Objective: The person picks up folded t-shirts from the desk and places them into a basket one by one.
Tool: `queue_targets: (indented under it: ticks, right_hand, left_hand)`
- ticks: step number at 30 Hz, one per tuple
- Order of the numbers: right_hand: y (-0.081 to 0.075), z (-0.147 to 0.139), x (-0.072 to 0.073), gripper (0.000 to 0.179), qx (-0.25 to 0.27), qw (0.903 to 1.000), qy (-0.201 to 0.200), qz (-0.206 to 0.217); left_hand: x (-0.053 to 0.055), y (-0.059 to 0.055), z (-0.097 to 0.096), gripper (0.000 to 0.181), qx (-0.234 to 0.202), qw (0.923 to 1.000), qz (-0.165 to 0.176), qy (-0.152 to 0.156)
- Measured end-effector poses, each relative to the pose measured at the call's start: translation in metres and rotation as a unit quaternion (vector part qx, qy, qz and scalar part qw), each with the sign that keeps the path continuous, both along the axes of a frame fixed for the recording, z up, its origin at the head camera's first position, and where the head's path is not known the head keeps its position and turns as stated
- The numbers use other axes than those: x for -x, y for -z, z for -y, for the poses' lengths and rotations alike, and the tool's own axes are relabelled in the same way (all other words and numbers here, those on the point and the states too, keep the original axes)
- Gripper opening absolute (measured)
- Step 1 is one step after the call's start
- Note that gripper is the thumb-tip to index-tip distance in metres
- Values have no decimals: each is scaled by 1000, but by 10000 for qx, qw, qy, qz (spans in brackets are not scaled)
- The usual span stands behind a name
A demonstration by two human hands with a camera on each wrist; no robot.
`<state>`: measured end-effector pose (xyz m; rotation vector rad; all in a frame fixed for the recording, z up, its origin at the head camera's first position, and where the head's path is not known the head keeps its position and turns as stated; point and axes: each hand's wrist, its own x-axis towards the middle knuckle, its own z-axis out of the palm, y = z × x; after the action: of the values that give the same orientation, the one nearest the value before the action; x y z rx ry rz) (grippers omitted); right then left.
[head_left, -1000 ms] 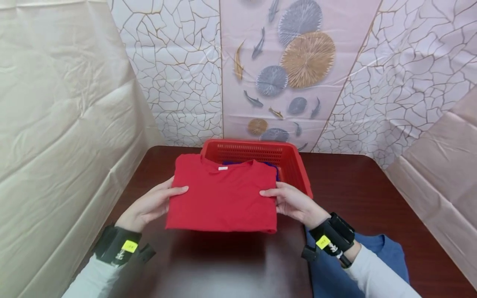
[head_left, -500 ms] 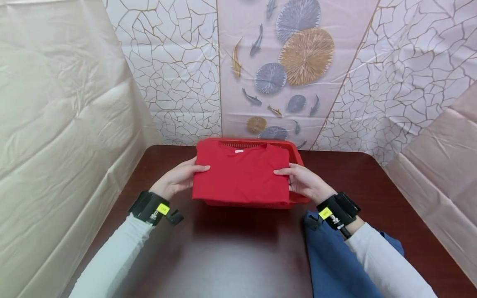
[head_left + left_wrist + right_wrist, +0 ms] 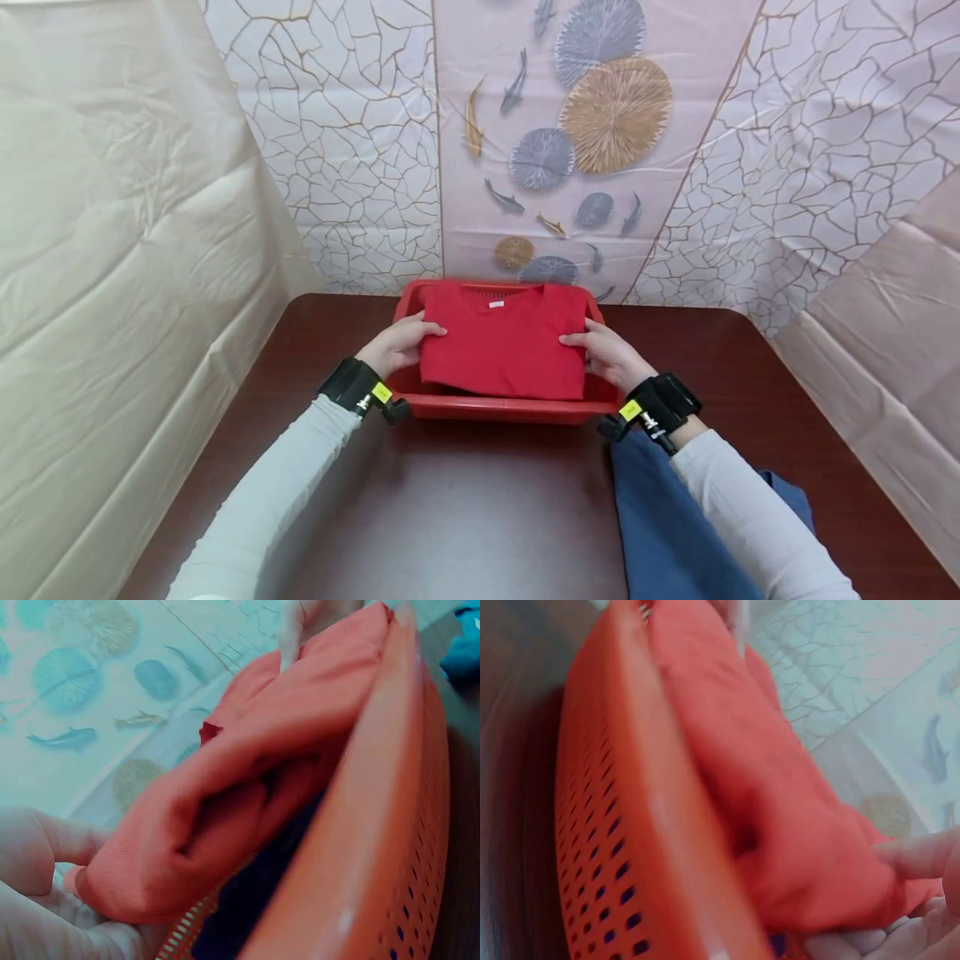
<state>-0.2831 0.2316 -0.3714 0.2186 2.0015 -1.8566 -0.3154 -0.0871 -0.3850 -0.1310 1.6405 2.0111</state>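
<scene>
"Where is the folded red shirt [image 3: 502,346] held?"

"Over the opening of the red basket [image 3: 495,407], which is set at twelve o'clock on the tabletop [image 3: 465,500]."

"And the fingers?"

"At the shirt's nine o'clock, its edge is pinched by the fingers of the left hand [image 3: 397,344]; at three o'clock, by those of the right hand [image 3: 611,357]."

"What else is seen?"

"Dark blue cloth [image 3: 247,900], in the basket beneath the shirt. At five o'clock a blue garment [image 3: 663,529] is partly hidden by the right sleeve [image 3: 757,517]."
</scene>
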Motion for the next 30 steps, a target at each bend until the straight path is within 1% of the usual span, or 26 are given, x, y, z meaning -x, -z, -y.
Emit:
queue_targets:
  ticks: [2,7,10,14,15,17,18,19,20,21,22,23,24,25,26,27,28,29,30]
  right_hand:
    - [3,2,0,71,-67,10000,-12,31]
    - [8,6,0,73,-1,9999,-4,164]
    - [10,8,0,74,-102,9997,-68,198]
    - [13,9,-2,78,-355,9991,-89,236]
    - [13,9,-3,78,-472,9986,-70,221]
    - [12,9,-6,78,-921,9957,-111,26]
    - [11,9,-9,78,-1241,9919,-193,-175]
    - [11,8,-11,76,-1652,9845,-344,-472]
    - [10,8,-13,75,-2125,9715,-587,-871]
    - [10,8,-16,73,-2631,9528,-819,-1273]
    - [10,8,-18,71,-3107,9286,-1105,-1700]
    - [10,8,-20,68,-3502,9019,-1397,-2106]
    - [11,9,-21,66,-3831,8737,-1714,-2460]
    - [12,10,-22,65,-4108,8463,-2021,-2723]
    - [13,11,-23,64,-4285,8240,-2325,-2887]
    - [14,12,-24,63,-4384,8104,-2586,-2902]
    - [15,13,-25,63,-4451,7992,-2828,-2884]
    - [17,14,-25,62,-4512,7941,-2987,-2767]
    - [18,15,-25,62,-4573,7913,-3102,-2617]
  left_hand:
    - [0,3,-2,68,68,10000,-1,20]
    - [0,9,-7,67,207,9997,52,115]
    - [-1,11,-9,71,375,9989,142,232]
    - [-3,11,-9,66,579,9971,241,435]
    - [-4,10,-8,65,659,9964,220,485]
    - [-7,7,-5,67,1020,9930,20,587]
    - [-8,5,-3,73,1256,9900,-155,626]
    - [-10,3,-2,77,1514,9854,-382,681]
    - [-13,1,-1,80,1850,9772,-685,786]
    - [-15,-1,-1,81,2244,9640,-1068,947]
    - [-17,-3,-2,79,2622,9459,-1501,1181]
    - [-20,-4,-3,75,2937,9263,-1884,1425]
    - [-22,-4,-5,69,3224,9037,-2247,1703]
    - [-25,-3,-8,63,3520,8757,-2607,2034]
    - [-27,-2,-10,57,3795,8466,-2892,2359]
    - [-28,0,-12,53,4025,8193,-3093,2665]
    - [-30,3,-14,50,4202,7964,-3199,2948]
    - [-31,5,-15,49,4346,7801,-3196,3170]
    - [-33,7,-16,49,4476,7651,-3179,3366]
